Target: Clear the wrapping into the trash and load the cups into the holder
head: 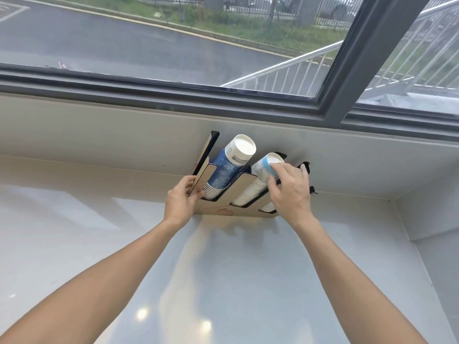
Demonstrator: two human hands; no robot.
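Note:
A wood-and-black cup holder (244, 186) with slanted slots stands on the white counter against the wall below the window. Its left slot holds a stack of dark blue patterned cups (229, 167), bottom end up. The middle slot holds a stack of white and light blue cups (258, 180). My right hand (289, 191) rests on the top of that middle stack, fingers curled around its end. My left hand (182, 201) grips the holder's left wooden slat. A few white cup rims (267, 208) show in the right slot, mostly hidden by my right hand. No wrapping is in view.
The glossy white counter (223, 269) spreads toward me, with a side wall (437, 244) closing it off at the right. A dark-framed window (347, 70) sits above the ledge behind the holder.

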